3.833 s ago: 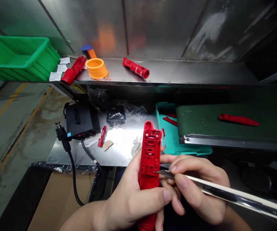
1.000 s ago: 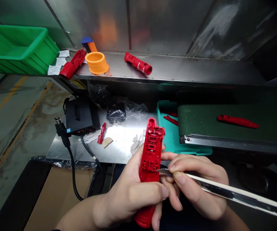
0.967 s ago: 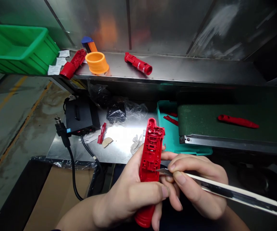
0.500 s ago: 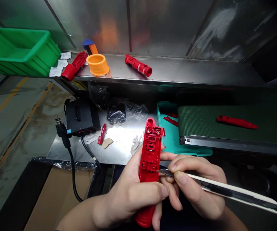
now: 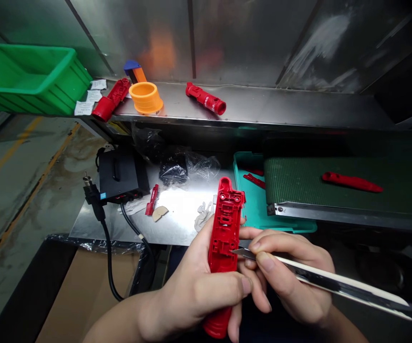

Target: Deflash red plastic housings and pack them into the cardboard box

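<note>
The knife (image 5: 320, 275) has swung slightly inward, pinched in the right hand (image 5: 288, 271), its tip at the red housing (image 5: 223, 233) (clenched in the left hand (image 5: 191, 295)), just before the teal tray (image 5: 281, 226).

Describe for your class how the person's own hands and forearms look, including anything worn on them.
The left hand and right hand are bare, with short nails. No gloves, rings or watch show, and the forearms look bare, with no clear sleeve in view.
</note>
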Demonstrator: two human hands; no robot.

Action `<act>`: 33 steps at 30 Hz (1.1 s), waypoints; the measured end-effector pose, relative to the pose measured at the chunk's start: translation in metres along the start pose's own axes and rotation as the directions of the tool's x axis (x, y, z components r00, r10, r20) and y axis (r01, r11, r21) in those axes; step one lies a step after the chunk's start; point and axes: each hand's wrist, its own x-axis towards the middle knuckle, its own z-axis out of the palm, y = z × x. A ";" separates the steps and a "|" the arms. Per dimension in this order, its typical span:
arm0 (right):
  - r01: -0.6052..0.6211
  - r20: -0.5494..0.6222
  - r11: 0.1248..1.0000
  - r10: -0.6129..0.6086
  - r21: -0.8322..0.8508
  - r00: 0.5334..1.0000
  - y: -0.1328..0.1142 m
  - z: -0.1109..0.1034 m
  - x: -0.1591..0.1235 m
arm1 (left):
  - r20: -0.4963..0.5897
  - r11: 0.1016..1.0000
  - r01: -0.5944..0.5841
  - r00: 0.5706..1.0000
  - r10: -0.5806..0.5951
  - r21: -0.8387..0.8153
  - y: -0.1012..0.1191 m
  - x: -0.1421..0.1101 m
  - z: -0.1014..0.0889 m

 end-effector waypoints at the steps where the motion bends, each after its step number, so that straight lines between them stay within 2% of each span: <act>1: -0.001 0.004 1.000 0.001 0.004 1.000 0.001 0.000 -0.001 | 0.004 1.000 -0.001 1.000 0.001 -0.001 0.000 0.001 0.000; 6: -0.001 0.020 0.999 0.001 0.037 1.000 0.004 -0.003 -0.005 | 0.006 1.000 -0.011 1.000 0.011 -0.004 -0.002 0.001 0.000; 19: 0.053 -0.006 0.998 -0.053 -0.047 0.999 -0.007 0.000 0.005 | -0.002 1.000 0.004 1.000 -0.004 0.012 -0.002 -0.001 0.000; 33: -0.020 -0.014 1.000 0.020 -0.018 1.000 -0.005 -0.003 0.001 | 0.019 1.000 -0.008 1.000 0.008 -0.005 -0.004 -0.001 0.001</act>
